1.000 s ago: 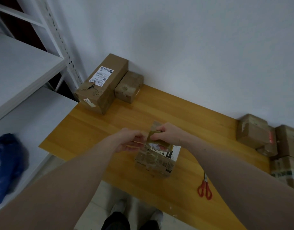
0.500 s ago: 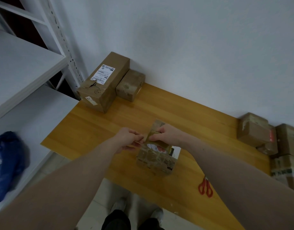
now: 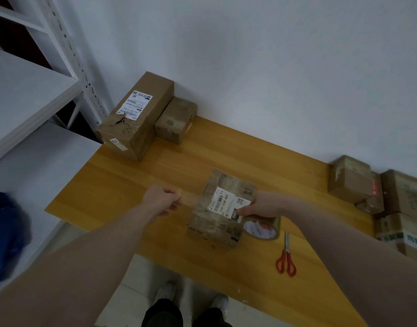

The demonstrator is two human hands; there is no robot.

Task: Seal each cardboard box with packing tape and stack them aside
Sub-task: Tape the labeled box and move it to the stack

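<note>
Wall (image 3: 250, 55) is filling the top of the head view, white shelving (image 3: 26, 95) is sitting at left, with a blue bag (image 3: 4, 232) lying on its lower shelf. Wooden table (image 3: 136, 185) is running diagonally along the wall.

Long box (image 3: 136, 116) with a white label is lying at the table's far left corner, a small box (image 3: 175, 120) touching its right side. A pile of boxes (image 3: 391, 199) is sitting at the table's right end against the wall.

Box being sealed (image 3: 222, 206) is sitting mid-table near the front edge, white barcode label facing up, already wrapped in glossy tape.

Left hand (image 3: 161, 199) is curling into a fist just left of that box, pinching the free end of a clear tape strip (image 3: 191, 197) that is stretching toward the box top. Right hand (image 3: 261, 205) is gripping the tape roll (image 3: 264, 226) at the box's right side, fingers lying over the label's corner; the roll is sitting just beside the box, and I can't tell if it's touching the table.

Red-handled scissors (image 3: 286, 258) are lying flat on the table, right of the roll, blades closed and pointing away from the person.

Shoes (image 3: 165, 291) and dark trousers are showing below the table edge.
</note>
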